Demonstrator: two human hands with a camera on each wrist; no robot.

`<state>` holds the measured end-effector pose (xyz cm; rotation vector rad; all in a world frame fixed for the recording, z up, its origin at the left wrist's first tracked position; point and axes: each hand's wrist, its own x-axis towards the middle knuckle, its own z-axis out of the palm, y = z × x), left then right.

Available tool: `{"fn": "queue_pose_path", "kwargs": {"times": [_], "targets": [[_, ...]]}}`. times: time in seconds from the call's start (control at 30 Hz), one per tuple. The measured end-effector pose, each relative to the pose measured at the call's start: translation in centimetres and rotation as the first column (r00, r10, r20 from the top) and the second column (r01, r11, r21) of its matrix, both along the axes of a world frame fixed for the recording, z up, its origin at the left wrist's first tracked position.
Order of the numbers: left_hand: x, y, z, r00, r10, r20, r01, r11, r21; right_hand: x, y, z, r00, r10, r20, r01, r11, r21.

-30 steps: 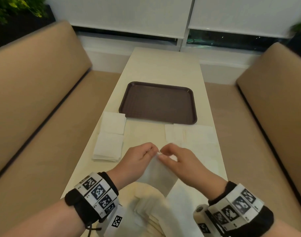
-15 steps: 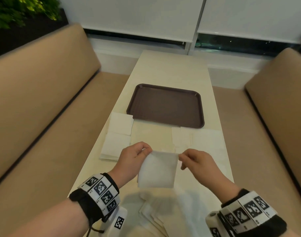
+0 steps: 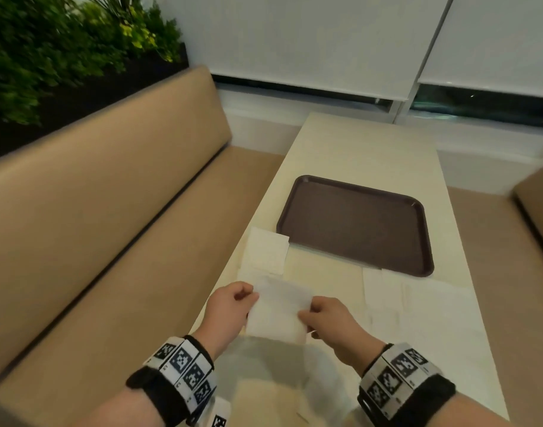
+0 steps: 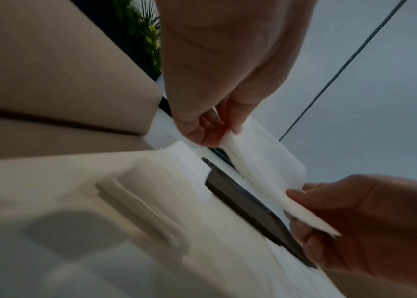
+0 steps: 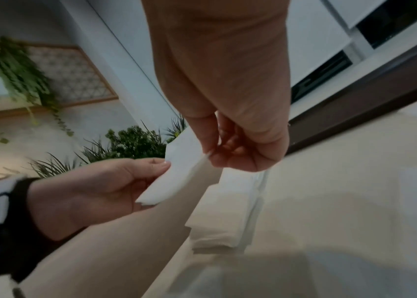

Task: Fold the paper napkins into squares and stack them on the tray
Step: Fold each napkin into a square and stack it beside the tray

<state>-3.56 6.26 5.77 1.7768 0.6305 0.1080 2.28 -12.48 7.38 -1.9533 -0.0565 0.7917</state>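
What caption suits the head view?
Both hands, left hand and right hand, pinch a white paper napkin before the empty brown plastic tray.

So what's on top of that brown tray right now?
Nothing shows on the brown tray; its whole surface looks bare. Both the left hand and right hand pinch the napkin nearer the person.

Cream table (image 3: 350, 155) with brown tray (image 3: 356, 224), folded napkin stack (image 3: 265, 254), unfolded napkins (image 3: 418, 306).

My head camera looks down along the table (image 3: 356, 143). Each wrist camera sits close behind my fingers, looking up past them. All three share the napkin (image 3: 279, 312) between my hands.
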Motion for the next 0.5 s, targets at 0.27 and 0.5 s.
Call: {"fn": "queue_pose_path", "kwargs": {"times": [0.27,0.5], "targets": [[6.9,5.0,-4.0,0.981,0.008,-0.195,0.044,0.965,0.259,4.9,6.5,-5.2,0.984,-0.176,-0.035,0.17,0.978,-0.122],[6.9,5.4,-6.1,0.952,0.005,-0.306,0.102,0.939,0.33,4.3,8.0,-7.1,0.994,-0.106,-0.026,0.096,0.963,-0.251]]}}
